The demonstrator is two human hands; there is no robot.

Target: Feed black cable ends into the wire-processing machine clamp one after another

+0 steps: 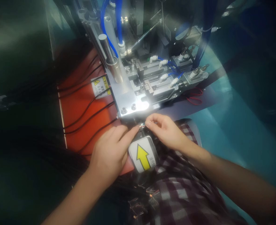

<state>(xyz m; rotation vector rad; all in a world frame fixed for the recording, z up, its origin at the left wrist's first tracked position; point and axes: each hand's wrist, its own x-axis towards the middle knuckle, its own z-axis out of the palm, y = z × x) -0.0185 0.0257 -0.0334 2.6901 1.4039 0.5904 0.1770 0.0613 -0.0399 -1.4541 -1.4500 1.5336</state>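
Both hands meet at the front edge of a metal machine (128,97), just above a white plate with a yellow arrow (141,156). My left hand (112,147) comes from the lower left, its fingertips pressed together at a small shiny piece (142,125). From the right, my right hand (165,129) pinches at the other side of that spot, thumb against forefinger. Something thin and tiny lies between the fingertips, too small to name.
Black cables (88,109) run across the orange-red surface (74,109) on the left. Blue air hoses (119,25) and metal cylinders (165,89) stand behind the hands. Loose wires with copper-coloured ends (150,195) hang by the checked cloth (175,190).
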